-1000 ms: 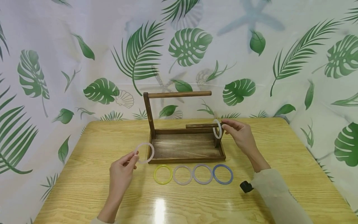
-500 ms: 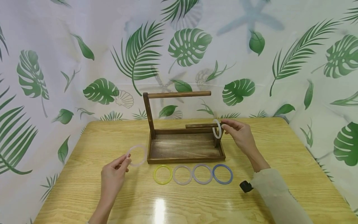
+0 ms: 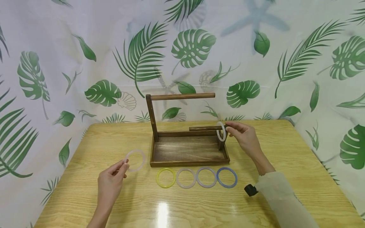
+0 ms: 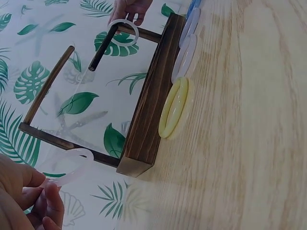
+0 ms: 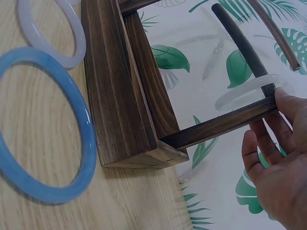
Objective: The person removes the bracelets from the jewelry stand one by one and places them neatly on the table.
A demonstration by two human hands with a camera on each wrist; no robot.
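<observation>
My left hand pinches a pale pink bangle by its edge, holding it raised to the left of a dark wooden stand. The stand has a tray base and two posts, each with a sideways bar. At the lower right post, my right hand grips the post's top end, its thumb on one side and fingers on the other. A whitish translucent bangle hangs around the lower bar, close to that hand. Nothing hangs on the upper bar.
In front of the stand lies a row of bangles: yellow, pale clear, pale lilac and blue. They rest on a wood-grain table. A leaf-print curtain stands behind. A small black object is by the right sleeve.
My left hand has moved left and toward me with the pink bangle, away from the stand's left side. The right hand, the stand and the other bangles stay as they were.
</observation>
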